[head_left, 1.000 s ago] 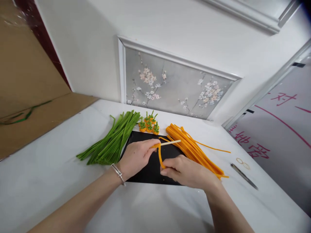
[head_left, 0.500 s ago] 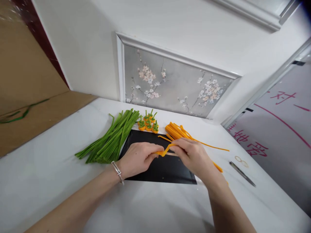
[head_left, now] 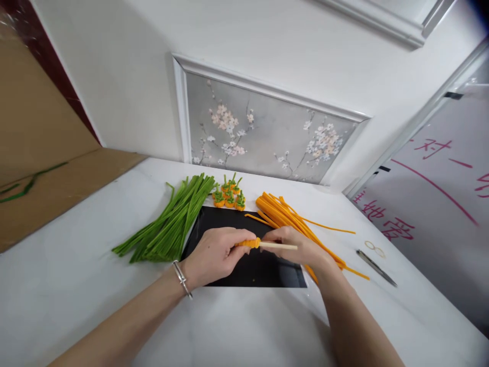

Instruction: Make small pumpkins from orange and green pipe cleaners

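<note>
Above a black mat (head_left: 244, 272), my left hand (head_left: 216, 255) is closed in a pinch around a thin wooden stick (head_left: 280, 246) wrapped with an orange pipe cleaner (head_left: 251, 243). The coils sit close together at the fingertips, and the stick's bare end points right. My right hand (head_left: 296, 244) is bent closed just behind the stick, its fingertips at the edge of the coils, gripping the pipe cleaner's free part. Its fingers partly hide that strand. An orange length (head_left: 311, 275) shows below the right wrist.
A bundle of green pipe cleaners (head_left: 171, 224) lies left, orange ones (head_left: 282, 211) right. Several small orange-and-green pieces (head_left: 229, 193) stand behind the mat. Tweezers (head_left: 376, 267) and two thin rings (head_left: 375, 248) lie far right. A wall panel (head_left: 267, 132) rises behind.
The orange pipe cleaner, stretched bent between both hands before, is now wound closer around the stick. My right hand has shifted behind the stick, whose bare end shows more. The view has turned slightly.
</note>
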Demonstrator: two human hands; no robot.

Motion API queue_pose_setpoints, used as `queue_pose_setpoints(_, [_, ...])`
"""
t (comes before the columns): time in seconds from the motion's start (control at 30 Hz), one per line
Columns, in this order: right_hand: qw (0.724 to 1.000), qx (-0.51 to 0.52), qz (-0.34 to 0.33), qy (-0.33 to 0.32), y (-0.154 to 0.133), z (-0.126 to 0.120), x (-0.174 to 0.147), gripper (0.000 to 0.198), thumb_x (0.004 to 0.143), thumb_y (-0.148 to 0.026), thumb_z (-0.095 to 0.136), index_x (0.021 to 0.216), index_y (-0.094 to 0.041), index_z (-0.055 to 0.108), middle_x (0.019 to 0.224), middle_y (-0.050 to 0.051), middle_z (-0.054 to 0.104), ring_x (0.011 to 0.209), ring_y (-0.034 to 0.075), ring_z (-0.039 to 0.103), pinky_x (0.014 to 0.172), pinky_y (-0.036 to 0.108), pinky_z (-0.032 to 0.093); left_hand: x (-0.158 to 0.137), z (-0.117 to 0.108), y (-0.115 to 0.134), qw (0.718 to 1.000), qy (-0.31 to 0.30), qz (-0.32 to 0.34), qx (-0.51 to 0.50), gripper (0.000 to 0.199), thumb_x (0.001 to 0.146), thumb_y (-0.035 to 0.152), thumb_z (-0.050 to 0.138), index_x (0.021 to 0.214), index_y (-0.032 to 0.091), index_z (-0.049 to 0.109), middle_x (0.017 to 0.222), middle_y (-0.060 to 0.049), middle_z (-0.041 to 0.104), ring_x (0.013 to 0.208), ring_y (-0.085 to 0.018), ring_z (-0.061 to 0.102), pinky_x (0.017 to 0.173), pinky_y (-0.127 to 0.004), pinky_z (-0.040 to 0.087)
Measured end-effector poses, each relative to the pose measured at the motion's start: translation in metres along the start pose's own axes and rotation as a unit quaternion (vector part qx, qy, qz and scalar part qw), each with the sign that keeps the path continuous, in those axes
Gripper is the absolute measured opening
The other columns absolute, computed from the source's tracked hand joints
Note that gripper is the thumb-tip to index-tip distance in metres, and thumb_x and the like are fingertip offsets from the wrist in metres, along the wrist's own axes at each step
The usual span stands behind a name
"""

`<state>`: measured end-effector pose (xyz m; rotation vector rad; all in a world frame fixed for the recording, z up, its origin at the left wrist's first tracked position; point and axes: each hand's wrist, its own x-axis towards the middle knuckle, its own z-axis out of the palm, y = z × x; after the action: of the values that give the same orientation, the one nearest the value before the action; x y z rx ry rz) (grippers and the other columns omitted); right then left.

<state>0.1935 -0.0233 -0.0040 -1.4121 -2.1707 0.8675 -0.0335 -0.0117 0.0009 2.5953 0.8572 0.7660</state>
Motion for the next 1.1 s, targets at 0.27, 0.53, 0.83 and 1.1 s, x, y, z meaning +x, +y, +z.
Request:
queue_pose_setpoints(0.27, [0.997, -0.075, -0.006, -0.023, -0.019, 0.008, -0.008, 0.028, 0.087, -0.03, 0.053, 0.063, -0.019, 0.061, 0.056, -0.006, 0.051, 0.054, 0.007, 0.042, 0.053, 0.021, 0.032, 0.001, -0.005, 0.0, 0.999, 0.005, -0.051, -0.017, 0.028, 0.089, 0.019, 0.047, 0.11, 0.027, 0.063, 0.089, 0.004, 0.072, 0.071, -0.013, 0.063, 0.064, -0.021, 0.041])
queue_pose_setpoints(0.53, [0.991, -0.099, -0.051, -0.068, -0.047, 0.003, -0.024, 0.035, 0.087, -0.028, 0.054, 0.055, -0.018, 0.042, 0.052, -0.008, 0.035, 0.049, 0.007, 0.028, 0.046, 0.021, 0.024, 0.001, -0.004, -0.009, 0.998, 0.025, -0.056, 0.002, 0.032, 0.088, 0.018, 0.048, 0.113, 0.028, 0.066, 0.097, 0.004, 0.075, 0.078, -0.014, 0.068, 0.064, -0.021, 0.045])
queue_pose_setpoints(0.83, [0.988, -0.09, -0.078, 0.093, -0.051, -0.007, -0.027, 0.026, 0.094, -0.031, 0.048, 0.076, -0.021, 0.063, 0.065, -0.003, 0.059, 0.058, 0.01, 0.051, 0.056, 0.022, 0.037, 0.001, 0.001, -0.013, 0.999, 0.001, -0.012, 0.039, 0.029, 0.09, 0.02, 0.05, 0.113, 0.026, 0.066, 0.105, 0.001, 0.074, 0.091, -0.017, 0.068, 0.078, -0.026, 0.047])
queue_pose_setpoints(1.1, [0.98, -0.049, -0.028, 0.189, -0.026, -0.01, -0.013, 0.026, 0.089, -0.039, 0.055, 0.076, -0.021, 0.069, 0.065, -0.001, 0.062, 0.057, 0.014, 0.051, 0.054, 0.026, 0.041, -0.002, 0.002, -0.003, 0.998, -0.02, 0.046, 0.045, 0.027, 0.089, 0.017, 0.05, 0.11, 0.023, 0.067, 0.092, 0.0, 0.073, 0.078, -0.016, 0.065, 0.068, -0.025, 0.044])
